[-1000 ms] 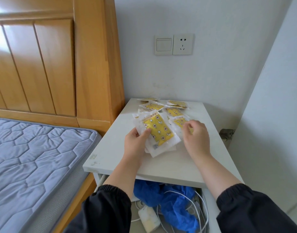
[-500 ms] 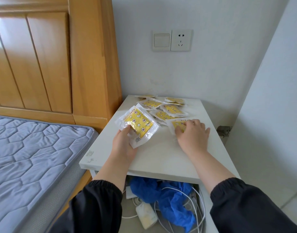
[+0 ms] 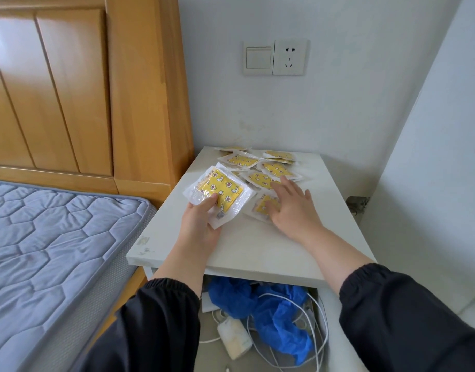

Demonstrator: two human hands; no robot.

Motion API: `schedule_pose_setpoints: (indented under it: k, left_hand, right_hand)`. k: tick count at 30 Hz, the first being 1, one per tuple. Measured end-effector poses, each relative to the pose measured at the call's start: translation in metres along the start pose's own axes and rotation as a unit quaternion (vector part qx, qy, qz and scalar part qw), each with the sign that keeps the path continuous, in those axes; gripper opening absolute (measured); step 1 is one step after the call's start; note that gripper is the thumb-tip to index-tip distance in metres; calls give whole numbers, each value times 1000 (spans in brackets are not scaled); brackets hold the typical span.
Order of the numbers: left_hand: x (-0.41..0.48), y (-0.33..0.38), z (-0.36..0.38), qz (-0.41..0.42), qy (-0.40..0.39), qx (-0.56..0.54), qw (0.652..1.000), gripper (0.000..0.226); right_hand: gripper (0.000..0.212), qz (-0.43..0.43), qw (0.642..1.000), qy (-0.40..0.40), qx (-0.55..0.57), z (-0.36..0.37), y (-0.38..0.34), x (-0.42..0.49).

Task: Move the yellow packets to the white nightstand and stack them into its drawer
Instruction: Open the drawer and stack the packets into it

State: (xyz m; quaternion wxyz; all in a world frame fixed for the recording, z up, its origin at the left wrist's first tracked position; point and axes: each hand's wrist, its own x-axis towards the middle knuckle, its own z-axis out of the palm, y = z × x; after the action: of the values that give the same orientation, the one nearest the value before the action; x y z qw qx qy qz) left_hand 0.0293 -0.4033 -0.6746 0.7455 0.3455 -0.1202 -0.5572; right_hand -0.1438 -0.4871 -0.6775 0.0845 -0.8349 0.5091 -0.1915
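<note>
Head view:
- Left hand [image 3: 201, 224]: one. Fingers curled beneath and thumb pressed on top of a small stack of yellow star-printed packets in clear plastic wrappers [image 3: 220, 194], lifted just off the surface. At least two layers show; the exact number cannot be told.
- Right hand [image 3: 294, 210]: one. Fingers straight and spread, lying flat on a single yellow packet [image 3: 264, 208] that rests on the top, touching the held stack's edge. It grasps nothing.
- Loose yellow packets [image 3: 278, 170]: at least five, overlapping in a scatter just beyond the right fingertips, towards the wall. Some overlap, so there may be more.
- White flat-topped nightstand [image 3: 258, 245]: one, under both hands.
- Open drawer [image 3: 258, 361]: one, below both wrists. Contents: one crumpled blue plastic sheet [image 3: 271, 304], tangled white cables [image 3: 318, 318], one small white bottle-like item [image 3: 235, 342]. No yellow packet is visible inside.
- Wooden headboard [image 3: 83, 89]: one; grey-blue quilted mattress [image 3: 56, 251]: one. Both lie outward of the left grip.
- Progress, as judged: packets have reached the nightstand top; gathering is partly done. Left to do: collect the scatter, then stack everything into the drawer.
</note>
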Motion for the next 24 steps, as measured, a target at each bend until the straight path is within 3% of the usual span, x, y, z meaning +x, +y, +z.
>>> schedule_pose_setpoints:
  k: [6, 13, 18, 21, 24]
  left_hand:
    - [-1, 0, 1, -2, 5, -1, 1000, 44]
    - [-1, -1, 1, -3, 8, 15, 1000, 44]
    - [-5, -1, 1, 1, 14, 31, 999, 43]
    - [-6, -1, 2, -4, 20, 45, 999, 43]
    - [-6, 0, 2, -2, 17, 52, 998, 42]
  right_hand:
    - [55, 7, 997, -70, -27, 1, 0, 2]
    - [50, -30, 998, -35, -47, -10, 1, -37]
    - [41, -53, 998, 19, 32, -17, 7, -54]
    - [54, -11, 994, -3, 108, -24, 5, -55]
    - [72, 31, 992, -80, 94, -38, 3, -50]
